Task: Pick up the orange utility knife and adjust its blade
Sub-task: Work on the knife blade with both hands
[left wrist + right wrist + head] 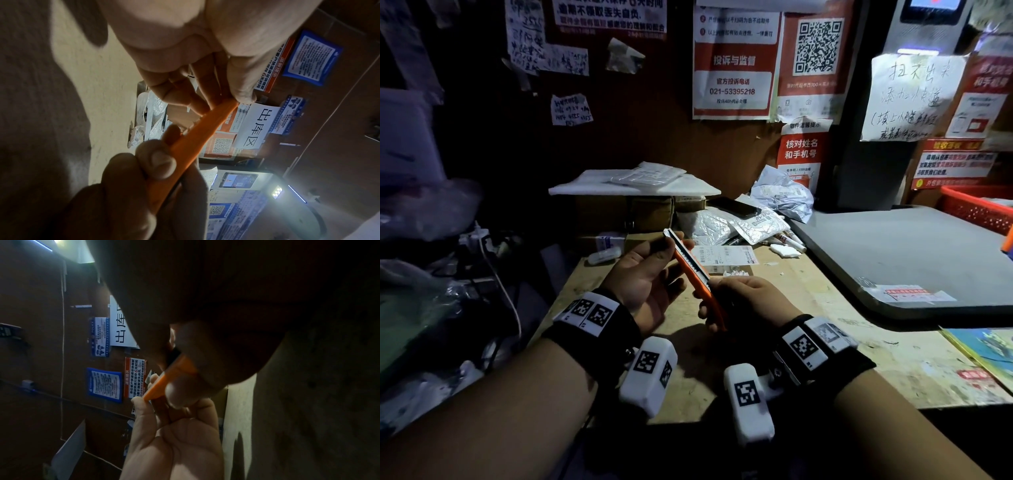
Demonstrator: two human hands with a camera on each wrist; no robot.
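Fingers (717, 313) of right hand (748, 301) wrapped round orange utility knife (697, 274) handle; left hand (650, 274) pinching blade end, long axis running straight between both grips.

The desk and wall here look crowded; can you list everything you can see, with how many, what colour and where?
utility knife: one, orange, held above the wooden bench between both hands
phone: one, black, lying behind the knife
plastic mailers: several, silvery white, heaped mid-bench
foam sheet: one, white, on top of cardboard boxes
label slip: one, white, flat on the bench
grey mat: one, right side
basket: one, red, far right
posters: several, red and white, on the wall
handwritten notes: several, white, on the wall
left hand: pinches the blade end
right hand: grips the handle
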